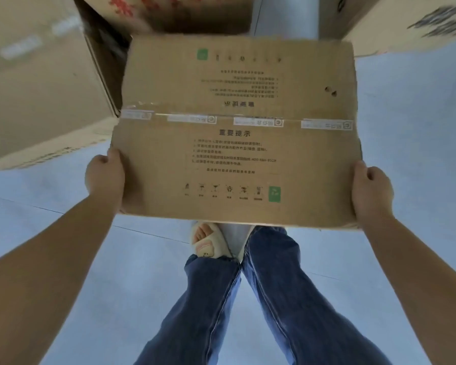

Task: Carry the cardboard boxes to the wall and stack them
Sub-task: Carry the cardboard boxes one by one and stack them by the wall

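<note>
Head view: a cardboard box (234,133) is held off the floor (411,159) in front of the person, its top face level and turned up to the camera. Printed text and handling symbols cover both flaps, and a strip of clear tape (234,119) runs along the centre seam. The left hand (104,177) grips the box's left side near the near corner, thumb lying on the top edge, fingers hidden below. The right hand (371,192) grips the right side near the near corner, thumb on the edge, fingers curled under and out of sight. Both forearms reach forward, bare. Beneath the box's near edge show blue jeans (274,299) and one pale slipper (208,242) on the light tiled floor. A large plain carton (37,88) stands at the far left, just beside the held box. A carton with red print (169,11) sits beyond its far edge. A further carton with dark print (411,22) occupies the far right corner, blurred.
</note>
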